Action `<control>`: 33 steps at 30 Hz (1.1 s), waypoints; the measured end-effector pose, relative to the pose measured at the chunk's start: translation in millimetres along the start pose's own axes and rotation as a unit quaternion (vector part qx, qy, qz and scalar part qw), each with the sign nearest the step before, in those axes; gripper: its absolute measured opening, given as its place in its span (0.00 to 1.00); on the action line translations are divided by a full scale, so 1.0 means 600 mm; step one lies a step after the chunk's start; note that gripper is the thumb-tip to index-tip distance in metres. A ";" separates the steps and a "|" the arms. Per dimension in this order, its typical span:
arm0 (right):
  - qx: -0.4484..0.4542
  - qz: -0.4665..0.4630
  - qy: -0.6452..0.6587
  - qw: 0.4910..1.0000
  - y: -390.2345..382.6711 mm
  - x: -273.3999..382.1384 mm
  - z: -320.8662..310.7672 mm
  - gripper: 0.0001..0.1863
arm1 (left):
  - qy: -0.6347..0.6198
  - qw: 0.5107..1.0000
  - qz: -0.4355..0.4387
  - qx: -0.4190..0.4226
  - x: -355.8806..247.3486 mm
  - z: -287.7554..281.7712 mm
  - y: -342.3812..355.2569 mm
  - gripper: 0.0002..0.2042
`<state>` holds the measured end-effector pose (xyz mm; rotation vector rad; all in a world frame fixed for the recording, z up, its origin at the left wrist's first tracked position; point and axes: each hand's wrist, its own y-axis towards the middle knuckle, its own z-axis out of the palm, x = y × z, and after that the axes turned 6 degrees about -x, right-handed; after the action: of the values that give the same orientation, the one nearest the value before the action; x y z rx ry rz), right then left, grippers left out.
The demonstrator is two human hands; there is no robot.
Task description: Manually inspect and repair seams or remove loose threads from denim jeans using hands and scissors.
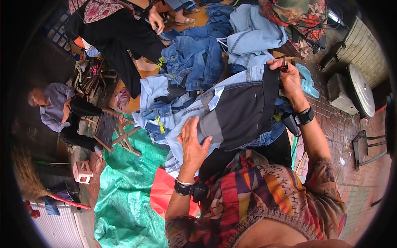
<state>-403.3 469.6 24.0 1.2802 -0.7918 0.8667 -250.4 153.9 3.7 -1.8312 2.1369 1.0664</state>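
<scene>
Left hand point(192, 142) lies spread flat, fingers wide, pressing the near edge of the dark garment point(244, 111), gripping nothing. Right hand point(287, 76) is pinched narrow at the garment's far corner, thumb and fingers closed on the black waistband edge together with a small dark tool point(283, 64); too small to tell what kind. Both wrists carry black bands.

Dark garment lies across the person's lap, stretched between the two hands. It looks like pale denim jeans turned inside out, with charcoal lining panels and a grey pocket bag showing. Judged from this, the work sits at the waistband corner and is in hand; nothing shows whether the rest of the garment is finished.

Beyond the garment, a pile of jeans point(198, 58) is heaped up, mid-blue and pale washed denim, crumpled, heavy folds; yellow tags point(159, 124) hang from some pairs. Left of the garment, a green tarp point(124, 194), shiny and wrinkled, with a red sheet point(163, 192) on it. Further left, a small wooden stool point(124, 134) and a seated person point(58, 111) in a lilac shirt. Right of the garment, turquoise sandals point(308, 80) on patterned brick paving point(343, 128). Past the pile, another person's hand point(156, 18) over black clothing.
</scene>
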 end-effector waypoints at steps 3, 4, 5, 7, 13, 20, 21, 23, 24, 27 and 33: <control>0.000 0.023 0.024 0.999 -0.001 -0.019 -0.016 0.23 | -0.018 0.999 -0.025 -0.028 0.013 0.002 -0.008 0.32; 0.008 0.026 0.023 0.999 -0.001 -0.023 -0.017 0.23 | -0.049 0.998 -0.009 -0.026 0.019 0.000 -0.009 0.30; 0.016 0.029 0.021 0.999 0.000 -0.025 -0.018 0.23 | -0.081 0.996 0.008 -0.024 0.024 -0.001 -0.009 0.28; 0.030 0.028 0.023 0.999 0.002 -0.023 -0.021 0.24 | -0.081 0.996 0.015 -0.020 0.025 -0.006 -0.006 0.26; 0.038 0.009 -0.007 0.999 0.001 -0.018 -0.022 0.24 | -0.090 0.995 0.032 -0.020 0.037 -0.007 -0.012 0.20; 0.065 -0.008 -0.107 0.992 -0.002 0.013 -0.030 0.22 | -0.096 0.994 0.033 -0.044 0.027 -0.010 -0.025 0.19; 0.066 -0.017 -0.131 0.989 -0.004 0.020 -0.027 0.23 | -0.095 0.994 0.029 -0.046 0.028 -0.010 -0.028 0.19; 0.072 -0.030 -0.163 0.983 -0.010 0.037 -0.023 0.23 | -0.080 0.996 0.020 -0.047 0.029 -0.008 -0.036 0.22; 0.073 -0.045 -0.197 0.977 -0.015 0.047 -0.023 0.24 | -0.080 0.995 0.017 -0.047 0.032 -0.007 -0.040 0.22; 0.091 -0.122 -0.281 0.948 -0.030 0.087 -0.003 0.24 | -0.047 0.997 0.013 -0.051 0.046 0.001 -0.051 0.24; 0.081 -0.134 -0.367 0.917 -0.122 0.120 0.008 0.24 | -0.080 0.992 0.021 -0.093 0.059 0.017 -0.046 0.21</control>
<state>-305.0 466.6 54.0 1.8492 -1.1034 0.2063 -238.1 130.9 -34.0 -1.7131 2.0537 1.4150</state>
